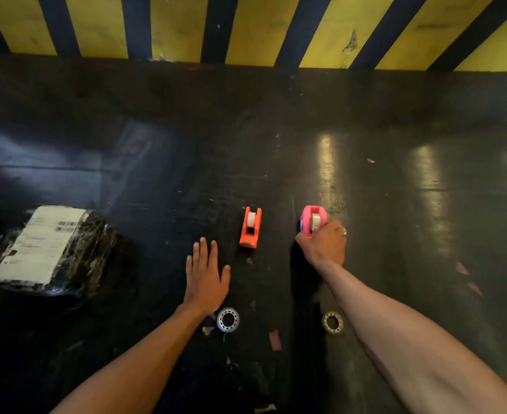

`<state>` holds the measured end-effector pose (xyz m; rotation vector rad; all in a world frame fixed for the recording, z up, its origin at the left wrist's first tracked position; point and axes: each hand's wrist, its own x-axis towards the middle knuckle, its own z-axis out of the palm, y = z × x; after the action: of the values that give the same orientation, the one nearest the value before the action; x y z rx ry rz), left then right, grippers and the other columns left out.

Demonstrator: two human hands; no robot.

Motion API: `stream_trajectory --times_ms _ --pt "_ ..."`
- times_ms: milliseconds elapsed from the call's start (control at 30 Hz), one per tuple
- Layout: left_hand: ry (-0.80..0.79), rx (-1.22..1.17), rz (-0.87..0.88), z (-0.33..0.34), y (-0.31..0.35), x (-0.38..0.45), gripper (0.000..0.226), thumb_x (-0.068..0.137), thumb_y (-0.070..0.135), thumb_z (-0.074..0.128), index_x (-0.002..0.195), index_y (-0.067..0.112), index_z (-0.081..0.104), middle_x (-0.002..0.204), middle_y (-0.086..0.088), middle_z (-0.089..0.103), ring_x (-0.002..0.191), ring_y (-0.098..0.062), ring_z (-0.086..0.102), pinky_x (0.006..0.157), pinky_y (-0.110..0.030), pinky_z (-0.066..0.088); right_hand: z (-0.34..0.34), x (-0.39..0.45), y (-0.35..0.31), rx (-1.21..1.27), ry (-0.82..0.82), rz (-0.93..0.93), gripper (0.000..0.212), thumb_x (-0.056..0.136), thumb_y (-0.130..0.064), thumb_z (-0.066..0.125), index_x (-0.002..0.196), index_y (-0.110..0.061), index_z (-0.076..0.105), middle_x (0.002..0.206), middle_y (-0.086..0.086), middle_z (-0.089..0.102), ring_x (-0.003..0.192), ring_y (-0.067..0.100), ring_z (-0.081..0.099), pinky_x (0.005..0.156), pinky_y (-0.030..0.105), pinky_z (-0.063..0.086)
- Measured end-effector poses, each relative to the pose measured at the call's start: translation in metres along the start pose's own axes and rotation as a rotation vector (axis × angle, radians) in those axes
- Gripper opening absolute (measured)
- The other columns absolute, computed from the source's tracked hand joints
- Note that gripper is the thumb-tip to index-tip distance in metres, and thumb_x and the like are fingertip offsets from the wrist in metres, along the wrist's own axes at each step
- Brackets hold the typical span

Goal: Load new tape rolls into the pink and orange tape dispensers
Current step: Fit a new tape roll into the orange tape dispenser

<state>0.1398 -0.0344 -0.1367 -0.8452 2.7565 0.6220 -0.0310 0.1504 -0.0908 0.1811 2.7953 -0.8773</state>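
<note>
An orange tape dispenser (250,228) stands on the dark floor with a white roll in it. To its right is a pink tape dispenser (313,219) holding a roll, and my right hand (324,245) grips its near end. My left hand (206,274) lies flat on the floor with fingers spread, just left of the orange dispenser and apart from it. Two loose rings lie nearer me: a white tape core (228,320) by my left wrist and a yellowish tape core (332,322) beside my right forearm.
A black plastic-wrapped parcel (52,249) with a white shipping label sits at the left. A yellow and black striped wall (246,28) runs along the far side. Small scraps of paper and tape (275,339) litter the floor.
</note>
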Motion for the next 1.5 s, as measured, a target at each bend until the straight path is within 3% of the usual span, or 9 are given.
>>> stream_trajectory --times_ms 200,333,533,633,733,833,1033,1233,1500 --pt "0.022 -0.181 -0.032 -0.008 0.009 0.01 0.072 0.1 0.025 0.052 0.16 0.018 0.012 0.17 -0.008 0.003 0.156 -0.026 -0.002 0.126 -0.05 0.004 -0.003 0.003 0.004 0.029 -0.093 0.013 0.095 0.079 -0.064 0.064 0.143 -0.002 0.033 0.143 0.026 0.044 0.13 0.044 0.043 0.105 0.052 0.041" --pt "0.042 -0.552 -0.035 -0.027 0.037 0.025 0.068 0.099 0.013 0.053 0.158 0.021 0.021 0.166 -0.005 0.023 0.153 -0.023 0.023 0.123 -0.049 0.026 -0.012 -0.021 -0.001 0.12 0.113 -0.318 0.064 0.092 -0.038 0.06 0.145 -0.009 0.038 0.141 0.019 0.047 0.13 0.036 0.044 0.108 0.049 0.041" --pt "-0.108 -0.783 -0.148 -0.047 0.075 0.042 0.053 0.106 0.025 0.04 0.158 0.021 0.026 0.161 -0.007 0.036 0.145 -0.024 0.038 0.115 -0.043 0.034 0.02 -0.048 -0.033 0.375 -0.569 -0.175 0.065 0.102 -0.032 0.048 0.157 -0.017 0.018 0.164 0.005 0.027 0.146 0.021 0.035 0.12 0.037 0.028" --pt "-0.115 -0.799 -0.158 -0.047 0.077 0.035 0.046 0.106 0.023 0.042 0.152 0.018 0.04 0.152 -0.008 0.049 0.131 -0.021 0.054 0.103 -0.034 0.047 0.028 -0.051 -0.04 0.464 -0.731 -0.114 0.052 0.104 -0.035 0.039 0.154 -0.026 0.031 0.154 0.001 0.045 0.141 0.021 0.042 0.12 0.042 0.028" --pt "-0.114 -0.911 -0.2 -0.045 0.075 0.023 0.034 0.103 0.015 0.048 0.136 0.017 0.058 0.127 -0.005 0.066 0.098 -0.012 0.066 0.078 -0.025 0.054 0.028 -0.057 -0.034 0.566 -0.702 -0.06 0.03 0.104 -0.03 0.041 0.126 -0.028 0.061 0.126 0.002 0.066 0.115 0.017 0.062 0.105 0.039 0.044" --pt "-0.135 -1.126 -0.282 -0.042 0.072 0.009 0.022 0.101 0.008 0.052 0.118 0.013 0.064 0.116 -0.008 0.069 0.099 -0.019 0.07 0.083 -0.033 0.06 0.034 -0.057 -0.016 0.649 -0.599 -0.001 0.011 0.096 -0.029 0.055 0.1 -0.031 0.065 0.112 0.006 0.072 0.101 0.021 0.07 0.098 0.048 0.054" --pt "-0.263 -1.336 -0.332 -0.036 0.07 -0.015 0.024 0.097 0.015 0.063 0.121 0.01 0.062 0.119 -0.018 0.071 0.106 -0.03 0.072 0.094 -0.047 0.059 0.011 -0.068 0.006 0.736 -0.611 0.022 0.011 0.093 -0.016 0.067 0.103 -0.016 0.062 0.105 0.01 0.073 0.09 0.02 0.074 0.071 0.031 0.058" --pt "-0.368 -1.391 -0.316 -0.05 0.072 -0.031 0.03 0.092 0.011 0.069 0.12 0.011 0.059 0.113 -0.017 0.074 0.097 -0.027 0.076 0.067 -0.031 0.062 -0.008 -0.079 0.016 0.894 -0.732 0.068 0.027 0.089 -0.019 0.072 0.111 -0.008 0.06 0.106 0.019 0.073 0.086 0.029 0.076 0.071 0.038 0.059" --pt "-0.343 -1.367 -0.308 -0.059 0.073 -0.038 0.029 0.092 0.01 0.069 0.119 0.012 0.06 0.111 -0.015 0.075 0.094 -0.026 0.077 0.069 -0.036 0.063 -0.013 -0.087 0.013 1.008 -0.748 0.096 0.031 0.092 -0.015 0.068 0.121 -0.013 0.059 0.113 0.02 0.073 0.093 0.033 0.075 0.073 0.043 0.06"
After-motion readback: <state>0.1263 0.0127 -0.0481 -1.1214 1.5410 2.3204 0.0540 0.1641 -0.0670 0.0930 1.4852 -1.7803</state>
